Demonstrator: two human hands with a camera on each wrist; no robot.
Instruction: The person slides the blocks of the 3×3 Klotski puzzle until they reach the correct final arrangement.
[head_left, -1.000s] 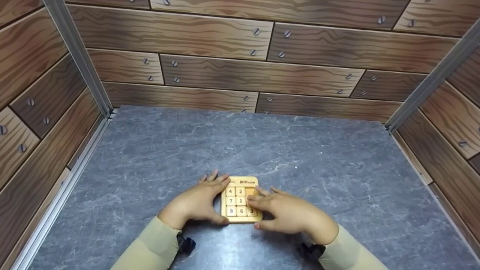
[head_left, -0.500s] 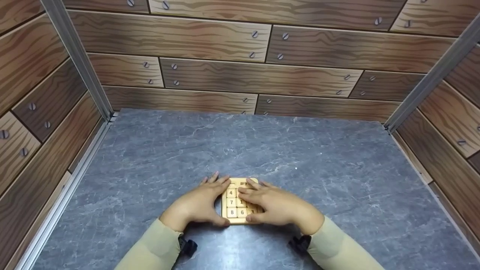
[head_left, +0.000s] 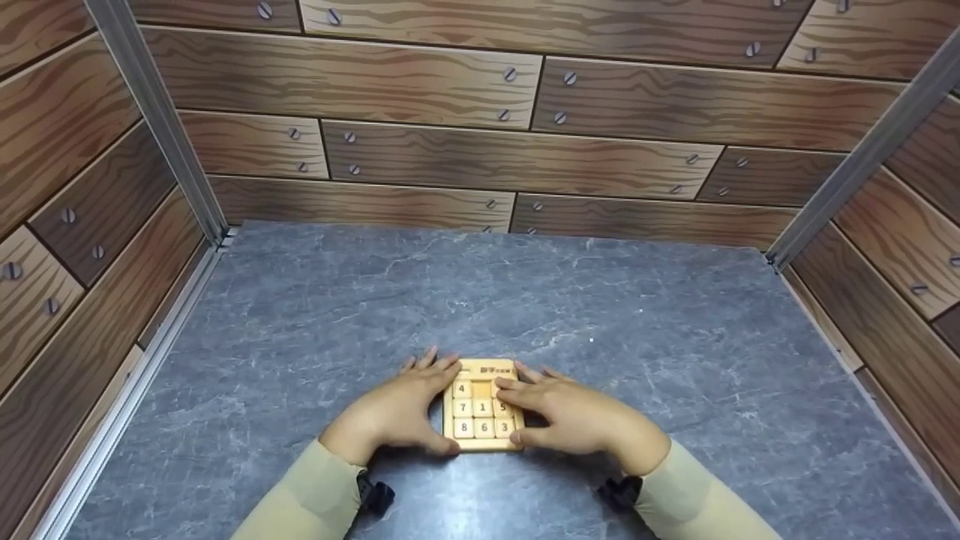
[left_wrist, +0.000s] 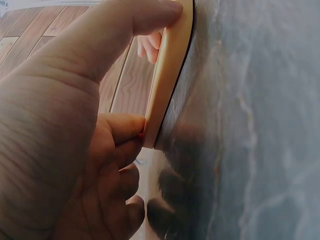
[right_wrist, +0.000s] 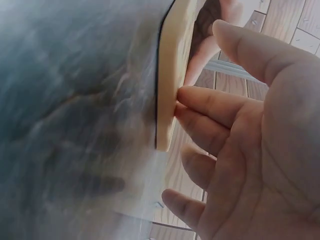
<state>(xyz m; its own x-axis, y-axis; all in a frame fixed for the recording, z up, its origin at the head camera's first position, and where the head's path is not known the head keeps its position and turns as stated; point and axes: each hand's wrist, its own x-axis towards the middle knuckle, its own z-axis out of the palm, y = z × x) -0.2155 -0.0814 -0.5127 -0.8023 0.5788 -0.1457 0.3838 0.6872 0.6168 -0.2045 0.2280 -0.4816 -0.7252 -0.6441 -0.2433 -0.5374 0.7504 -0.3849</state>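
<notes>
Holds wooden number-sliding puzzle [head_left: 484, 445] flat on marbled tabletop [head_left: 420, 292] by its left edge, with left hand [head_left: 390, 406] widely spanned, probably against slipping. With right hand [head_left: 581, 420], pinching nothing, touches right-column tiles [head_left: 505, 428] beside empty slot [head_left: 481, 389], seemingly for pushing.

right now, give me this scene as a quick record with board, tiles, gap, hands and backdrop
board: wooden number slider, flat on gray table
readable tiles: 4; 7, 1, 5; 8, 6, 3
top-right number: hidden
gap: top row, middle
left hand: grips board's left side
right hand: touches board's right side
backdrop: wood-patterned walls
</notes>
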